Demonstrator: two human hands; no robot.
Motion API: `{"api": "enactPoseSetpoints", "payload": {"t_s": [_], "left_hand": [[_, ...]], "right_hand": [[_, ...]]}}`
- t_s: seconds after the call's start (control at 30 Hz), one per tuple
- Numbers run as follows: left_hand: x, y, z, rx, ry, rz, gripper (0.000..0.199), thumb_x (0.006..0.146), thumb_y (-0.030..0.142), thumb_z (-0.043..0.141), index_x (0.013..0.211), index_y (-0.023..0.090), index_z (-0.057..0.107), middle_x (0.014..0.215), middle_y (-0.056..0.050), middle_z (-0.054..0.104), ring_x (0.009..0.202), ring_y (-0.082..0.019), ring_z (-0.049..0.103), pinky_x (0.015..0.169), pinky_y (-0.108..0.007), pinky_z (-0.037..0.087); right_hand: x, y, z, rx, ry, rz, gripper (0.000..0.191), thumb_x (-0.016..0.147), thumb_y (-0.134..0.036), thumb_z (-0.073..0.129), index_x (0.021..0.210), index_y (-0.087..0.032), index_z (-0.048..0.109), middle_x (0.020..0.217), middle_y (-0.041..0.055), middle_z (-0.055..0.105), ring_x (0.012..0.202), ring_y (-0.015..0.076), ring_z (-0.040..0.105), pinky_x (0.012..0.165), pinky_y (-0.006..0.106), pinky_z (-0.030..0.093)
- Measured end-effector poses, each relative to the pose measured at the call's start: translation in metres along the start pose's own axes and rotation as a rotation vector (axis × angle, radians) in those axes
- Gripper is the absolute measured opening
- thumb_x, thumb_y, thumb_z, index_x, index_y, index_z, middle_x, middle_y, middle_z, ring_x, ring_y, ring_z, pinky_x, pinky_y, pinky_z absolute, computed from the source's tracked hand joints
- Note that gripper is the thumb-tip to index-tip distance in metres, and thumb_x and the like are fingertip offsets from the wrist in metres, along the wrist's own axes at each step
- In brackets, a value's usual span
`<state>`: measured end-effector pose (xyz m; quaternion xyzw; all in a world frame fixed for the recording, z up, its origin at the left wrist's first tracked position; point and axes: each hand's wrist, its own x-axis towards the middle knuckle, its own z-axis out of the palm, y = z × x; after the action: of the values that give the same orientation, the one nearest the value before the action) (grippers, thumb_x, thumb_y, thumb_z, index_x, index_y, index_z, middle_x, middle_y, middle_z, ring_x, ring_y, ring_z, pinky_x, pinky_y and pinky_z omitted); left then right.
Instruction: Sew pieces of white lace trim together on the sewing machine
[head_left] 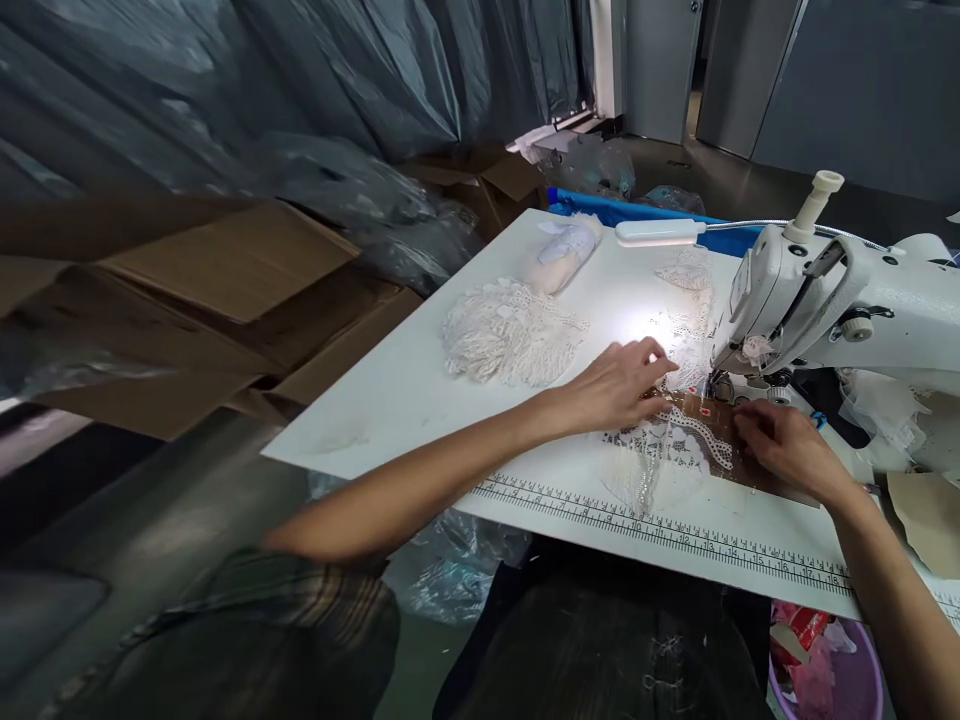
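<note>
My left hand [619, 385] lies flat with spread fingers on a strip of white lace [679, 440], just left of the needle of a white sewing machine [840, 300]. My right hand [784, 445] presses the same lace and a brown card [739, 445] under it, fingers pointing toward the needle. The lace runs on past the needle into the lit area behind it. Whether either hand pinches the lace cannot be made out.
A pile of white lace pieces [510, 335] and a wrapped bundle [562, 255] sit further back on the white table [390, 400], which has a ruler printed along its front edge [675, 525]. Cardboard boxes [225, 300] stand left. A lamp [656, 232] shines down.
</note>
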<state>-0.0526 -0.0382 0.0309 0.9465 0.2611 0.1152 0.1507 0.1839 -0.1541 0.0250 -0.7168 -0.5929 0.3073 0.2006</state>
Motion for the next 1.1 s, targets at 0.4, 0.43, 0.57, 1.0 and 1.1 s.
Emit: {"api": "enactPoseSetpoints", "payload": {"t_s": [0.4,0.43,0.57,1.0,1.1], "left_hand": [[0.035,-0.005,0.037,-0.239,-0.139,0.418,0.009,0.084,0.028,0.076,0.093,0.028,0.077,0.099,-0.003,0.069,0.088,-0.014,0.063,0.088,-0.032,0.048],[0.034,-0.004,0.038,-0.217,-0.124,0.422,0.006,0.086,0.028,0.075,0.092,0.028,0.077,0.101,-0.003,0.068,0.088,-0.014,0.063,0.089,-0.033,0.047],[0.030,0.001,0.036,-0.109,-0.077,0.450,0.014,0.095,0.026,0.061,0.089,0.021,0.072,0.106,-0.006,0.069,0.091,-0.015,0.062,0.089,-0.036,0.044],[0.013,-0.005,0.003,-0.671,-0.221,0.126,0.032,0.096,0.044,0.049,0.088,0.017,0.064,0.083,-0.003,0.063,0.072,-0.011,0.058,0.064,-0.023,0.045],[0.027,-0.005,0.003,-0.419,-0.214,0.109,0.034,0.098,0.040,0.042,0.086,0.015,0.063,0.078,-0.002,0.059,0.066,-0.011,0.053,0.060,-0.023,0.040]], "right_hand": [[-0.002,0.020,0.012,0.065,0.231,-0.155,0.032,0.088,-0.041,0.049,0.096,-0.020,0.072,0.069,0.0035,0.067,0.062,0.0184,0.060,0.062,0.031,0.048],[-0.003,0.019,0.012,0.059,0.258,-0.175,0.032,0.087,-0.040,0.049,0.096,-0.019,0.072,0.071,0.0046,0.068,0.065,0.0189,0.060,0.064,0.032,0.049],[-0.009,0.008,0.018,0.091,0.267,-0.306,0.033,0.087,-0.042,0.052,0.099,-0.020,0.074,0.092,0.0104,0.069,0.083,0.0221,0.065,0.077,0.038,0.051],[-0.015,-0.017,0.032,0.542,-0.270,-0.082,0.042,0.081,-0.062,0.059,0.082,-0.020,0.058,0.068,-0.0008,0.059,0.057,0.0119,0.057,0.050,0.025,0.042],[-0.008,-0.025,0.039,0.542,-0.305,0.027,0.040,0.082,-0.061,0.057,0.080,-0.021,0.055,0.067,0.0007,0.061,0.059,0.0154,0.063,0.050,0.026,0.045]]}}
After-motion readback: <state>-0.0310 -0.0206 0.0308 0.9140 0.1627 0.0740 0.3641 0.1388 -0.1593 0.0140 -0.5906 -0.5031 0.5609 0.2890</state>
